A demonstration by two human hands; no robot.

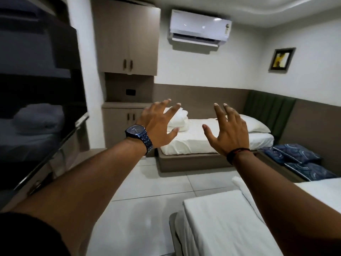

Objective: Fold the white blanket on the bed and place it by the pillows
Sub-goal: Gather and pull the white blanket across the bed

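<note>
We've got both arms stretched out in front, left hand and right hand raised with fingers spread wide, gripping nothing. The bundled white fabric blanket sits on the far white-sheeted bed, at the end opposite the plump white pillow, well away from our hands. It looks soft, light and floppy to us, so it should sag and slide unless we pinch two corners and shake it flat first. The mattress gives a broad, smooth surface to fold on. Pale glossy floor tiles lie between us and it, a second white bed sits close by on our right, and a white wall air conditioner hangs above.
</note>
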